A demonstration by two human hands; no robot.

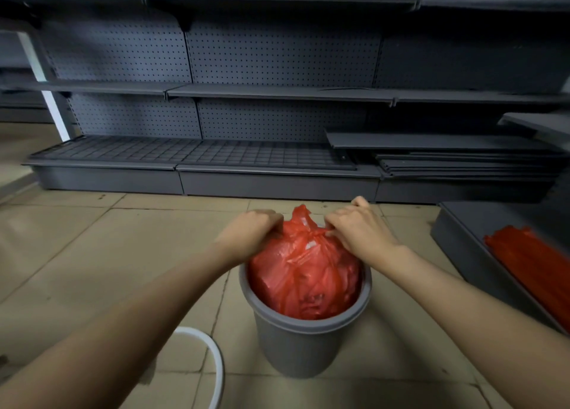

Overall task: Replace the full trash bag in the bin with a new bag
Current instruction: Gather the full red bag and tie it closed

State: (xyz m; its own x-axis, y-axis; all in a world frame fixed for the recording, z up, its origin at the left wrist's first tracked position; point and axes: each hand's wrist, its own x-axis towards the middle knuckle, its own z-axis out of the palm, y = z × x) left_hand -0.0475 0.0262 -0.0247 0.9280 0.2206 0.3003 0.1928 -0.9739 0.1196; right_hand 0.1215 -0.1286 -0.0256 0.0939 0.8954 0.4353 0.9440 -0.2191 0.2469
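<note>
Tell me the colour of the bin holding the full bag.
The bin is plain grey, clearest in the head view.

We face grey pegboard shelving (277, 57), loose shelf boards (456, 158) stacked low right. Tiled floor (92, 239); white curved ring (212, 365) lying near left.

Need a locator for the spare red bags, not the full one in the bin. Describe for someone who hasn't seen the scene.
Start at the grey bin in the middle of the tiled floor, where both hands grip the full red trash bag. Look right to the dark grey shelf panel lying near the floor. The flat stack of red bags lies on it: long, folded and flat, not bulging or knotted like the one in the bin.
</note>
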